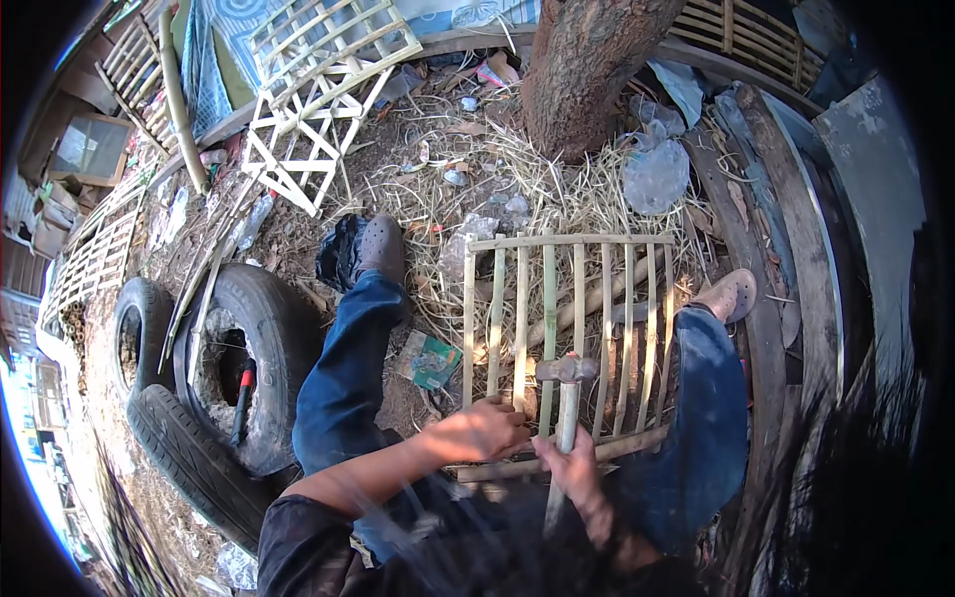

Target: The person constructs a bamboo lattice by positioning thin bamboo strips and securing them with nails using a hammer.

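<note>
A bamboo slat frame lies between my legs, with upright slats running from a far crossbar to a near one. My right hand is closed around the pale handle of a hammer, whose metal head points away from me over the slats. Just left of it, my left hand is curled at the near end of the frame, beside the lower ends of the slats. Its fingers are pressed together, and whatever they may hold is hidden.
Old tyres stand at the left, with a red-and-black tool inside one. A tree trunk rises at the back. More bamboo lattices lean at the far left. Wooden planks run along the right. Straw and plastic litter the ground.
</note>
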`<state>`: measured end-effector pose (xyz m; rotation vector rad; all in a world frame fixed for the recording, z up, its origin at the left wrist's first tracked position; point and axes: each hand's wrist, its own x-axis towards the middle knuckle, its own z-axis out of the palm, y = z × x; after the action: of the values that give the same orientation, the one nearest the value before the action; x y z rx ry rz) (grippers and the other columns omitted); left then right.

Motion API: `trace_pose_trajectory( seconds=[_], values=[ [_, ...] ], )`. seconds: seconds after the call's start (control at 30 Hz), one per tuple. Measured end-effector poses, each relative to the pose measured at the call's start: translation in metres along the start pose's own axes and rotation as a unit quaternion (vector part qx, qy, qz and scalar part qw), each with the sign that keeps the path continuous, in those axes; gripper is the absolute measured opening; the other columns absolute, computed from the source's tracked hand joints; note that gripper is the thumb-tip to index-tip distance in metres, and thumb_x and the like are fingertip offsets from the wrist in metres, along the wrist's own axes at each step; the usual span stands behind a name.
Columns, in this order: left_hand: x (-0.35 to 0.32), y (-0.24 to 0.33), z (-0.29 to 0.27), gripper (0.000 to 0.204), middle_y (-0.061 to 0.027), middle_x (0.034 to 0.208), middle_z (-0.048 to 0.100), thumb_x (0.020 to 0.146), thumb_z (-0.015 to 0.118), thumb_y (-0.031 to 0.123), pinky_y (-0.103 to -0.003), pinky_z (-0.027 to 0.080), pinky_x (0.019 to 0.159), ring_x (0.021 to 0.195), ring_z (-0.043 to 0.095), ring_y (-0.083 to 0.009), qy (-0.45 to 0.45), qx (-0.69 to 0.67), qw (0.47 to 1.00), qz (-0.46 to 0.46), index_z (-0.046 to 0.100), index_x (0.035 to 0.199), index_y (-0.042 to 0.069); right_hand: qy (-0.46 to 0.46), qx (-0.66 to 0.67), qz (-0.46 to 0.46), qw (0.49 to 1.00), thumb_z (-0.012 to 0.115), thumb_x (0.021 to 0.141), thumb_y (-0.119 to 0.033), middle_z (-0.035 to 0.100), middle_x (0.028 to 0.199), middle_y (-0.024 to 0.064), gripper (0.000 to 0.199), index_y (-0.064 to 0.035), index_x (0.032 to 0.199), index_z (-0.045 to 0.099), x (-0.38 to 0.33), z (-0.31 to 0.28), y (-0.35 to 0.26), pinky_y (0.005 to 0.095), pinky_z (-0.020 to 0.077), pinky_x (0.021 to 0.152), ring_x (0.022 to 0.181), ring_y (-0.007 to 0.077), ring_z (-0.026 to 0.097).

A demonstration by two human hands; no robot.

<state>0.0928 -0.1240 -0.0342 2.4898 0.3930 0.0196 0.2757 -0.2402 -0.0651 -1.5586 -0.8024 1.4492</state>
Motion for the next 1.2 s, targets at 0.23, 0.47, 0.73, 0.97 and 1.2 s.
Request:
trace_pose_trajectory(
  seconds=[0.23, 0.47, 0.73, 0.97, 1.2],
  values=[
    [0.003, -0.001, 0.014, 0.021, -0.0062, 0.085, 0.058, 0.088, 0.059, 0.028, -0.038, 0.047, 0.072, 0.080, 0.061, -0.0234, 0.051, -0.003, 0.998, -0.025, 0.059, 0.092, 0.008, 0.015, -0.016, -0.014, 1.000, 0.076, 0.080, -0.008, 0.065, 0.078, 0.0069, 0.029, 0.0014, 0.096, 0.053, 0.022, 0.009, -0.005, 0.0279, 0.0556, 0.065, 0.069, 0.0130, 0.065],
    [-0.008, -0.011, 0.016, 0.024, -0.0075, 0.085, 0.060, 0.088, 0.060, 0.028, -0.039, 0.048, 0.068, 0.078, 0.063, -0.0244, 0.041, -0.035, 0.997, -0.047, 0.061, 0.101, 0.007, 0.022, 0.054, 0.014, 0.998, 0.073, 0.080, -0.001, 0.065, 0.084, 0.0086, 0.026, 0.0001, 0.096, 0.051, 0.023, 0.019, -0.009, 0.0299, 0.0567, 0.068, 0.073, 0.0148, 0.065],
    [-0.003, -0.024, -0.011, 0.017, -0.0127, 0.082, 0.065, 0.081, 0.071, 0.018, -0.040, 0.051, 0.077, 0.083, 0.065, -0.0314, 0.151, -0.239, 0.954, -0.104, 0.067, 0.092, 0.005, 0.020, 0.137, 0.033, 0.990, 0.069, 0.083, -0.002, 0.065, 0.083, 0.0100, 0.027, -0.0016, 0.100, 0.048, 0.036, 0.022, -0.018, 0.0305, 0.0554, 0.069, 0.072, 0.0173, 0.066],
    [0.002, -0.027, 0.009, 0.014, -0.0070, 0.089, 0.069, 0.088, 0.070, 0.009, -0.029, 0.053, 0.077, 0.083, 0.065, -0.0137, 0.280, -0.659, 0.684, -0.139, 0.069, 0.098, 0.000, 0.014, 0.302, 0.033, 0.953, 0.063, 0.088, 0.000, 0.061, 0.082, 0.0068, 0.023, -0.0082, 0.099, 0.045, 0.054, 0.043, -0.042, 0.0314, 0.0545, 0.069, 0.073, 0.0168, 0.063],
    [0.021, -0.047, -0.013, 0.010, -0.0041, 0.094, 0.066, 0.093, 0.064, 0.007, -0.024, 0.050, 0.077, 0.086, 0.061, -0.0082, 0.413, -0.522, 0.722, -0.192, 0.062, 0.099, -0.001, 0.059, 0.314, 0.028, 0.947, 0.065, 0.090, -0.008, 0.061, 0.080, 0.0064, 0.019, -0.0081, 0.092, 0.046, 0.074, 0.059, -0.050, 0.0289, 0.0549, 0.063, 0.070, 0.0150, 0.063]
  ],
)
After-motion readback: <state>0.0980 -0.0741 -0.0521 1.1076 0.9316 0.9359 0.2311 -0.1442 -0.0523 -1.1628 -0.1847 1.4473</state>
